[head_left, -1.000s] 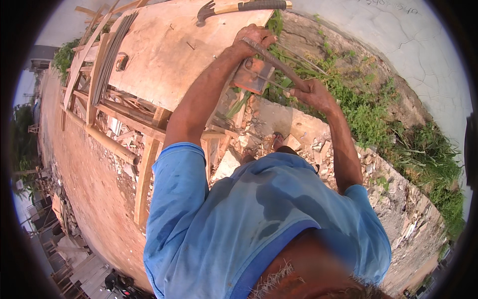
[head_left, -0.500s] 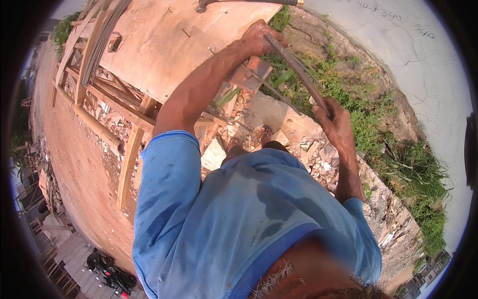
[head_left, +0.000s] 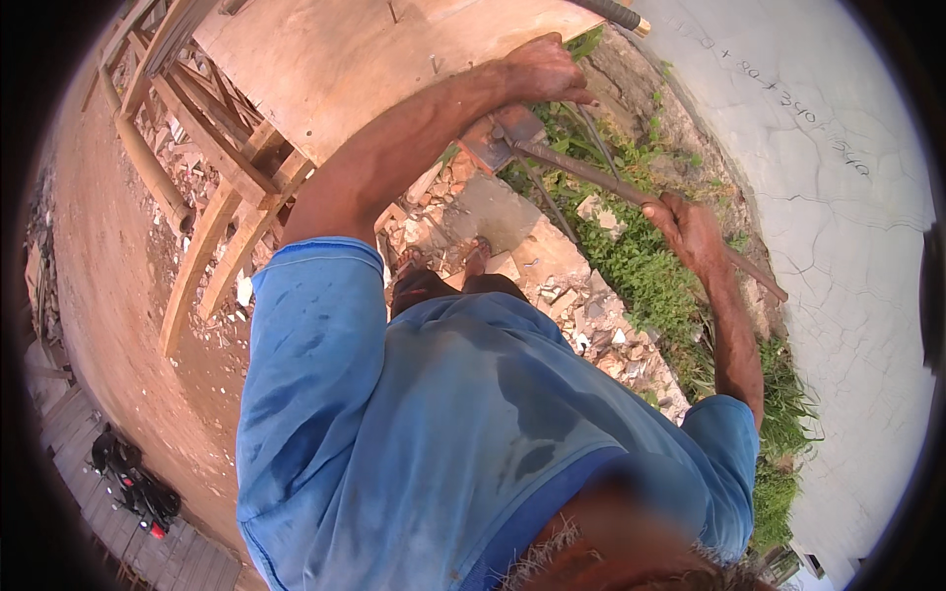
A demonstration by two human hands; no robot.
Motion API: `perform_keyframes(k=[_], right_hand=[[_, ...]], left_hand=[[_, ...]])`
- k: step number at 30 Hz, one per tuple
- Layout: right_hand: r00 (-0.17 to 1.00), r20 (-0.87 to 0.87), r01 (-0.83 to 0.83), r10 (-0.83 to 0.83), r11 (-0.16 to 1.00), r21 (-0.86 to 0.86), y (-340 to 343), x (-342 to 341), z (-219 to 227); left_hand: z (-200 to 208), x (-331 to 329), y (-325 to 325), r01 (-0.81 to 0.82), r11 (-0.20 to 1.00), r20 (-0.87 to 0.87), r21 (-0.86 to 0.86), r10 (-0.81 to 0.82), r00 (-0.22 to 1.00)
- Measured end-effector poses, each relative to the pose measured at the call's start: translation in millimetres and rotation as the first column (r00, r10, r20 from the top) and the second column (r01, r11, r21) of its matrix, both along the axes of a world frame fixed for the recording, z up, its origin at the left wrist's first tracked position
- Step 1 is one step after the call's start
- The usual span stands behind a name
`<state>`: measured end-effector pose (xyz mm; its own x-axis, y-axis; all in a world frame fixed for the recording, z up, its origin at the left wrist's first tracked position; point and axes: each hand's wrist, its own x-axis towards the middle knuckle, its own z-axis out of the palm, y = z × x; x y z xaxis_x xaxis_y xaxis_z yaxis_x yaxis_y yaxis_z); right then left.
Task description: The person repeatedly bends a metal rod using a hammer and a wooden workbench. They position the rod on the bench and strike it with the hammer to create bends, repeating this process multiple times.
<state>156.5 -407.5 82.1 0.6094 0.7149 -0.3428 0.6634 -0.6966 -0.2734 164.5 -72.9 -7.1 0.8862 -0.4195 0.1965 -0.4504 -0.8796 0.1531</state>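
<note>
My right hand (head_left: 690, 234) is closed around a long dark metal bar (head_left: 601, 177), which slants from the wooden block down to the right toward the wall. The bar's upper end meets a small reddish-brown block with metal on it (head_left: 486, 148) at the edge of the plywood. My left hand (head_left: 547, 71) is closed over the plywood edge, and a thin metal rod (head_left: 597, 138) comes out below its fingers. Another thin rod (head_left: 557, 209) runs down from the block. How the rods join is hidden.
A plywood sheet (head_left: 325, 74) with upright nails lies on a timber frame (head_left: 222, 143). A dark tool handle (head_left: 611, 12) shows at the top edge. Broken rubble (head_left: 581, 315) surrounds my feet. Green plants (head_left: 641, 266) grow along a cracked pale wall (head_left: 818, 197). A motorcycle (head_left: 133, 483) stands lower left.
The bar has swung flatter, its upper end now at the block. My right hand has moved right and slightly down; my left hand has left the bar's end and moved slightly right.
</note>
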Motion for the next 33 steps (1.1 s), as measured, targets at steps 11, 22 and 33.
perform_keyframes(k=[11,22,33], right_hand=[[0.957,0.105,-0.271,0.272,0.962,-0.02,28.3,60.1,-15.9],[0.956,0.072,-0.286,0.283,0.958,0.025,37.9,70.8,-28.5],[0.98,0.059,-0.183,0.193,0.973,-0.142,3.3,65.2,-9.8]], left_hand=[[-7.3,2.0,-2.0,-0.009,1.0,0.099,0.024,0.007,0.995],[-7.1,4.0,-3.4,-0.04,0.998,-0.028,0.042,0.041,0.999],[-7.4,3.0,-4.8,-0.003,0.99,-0.034,0.139,0.008,0.999]])
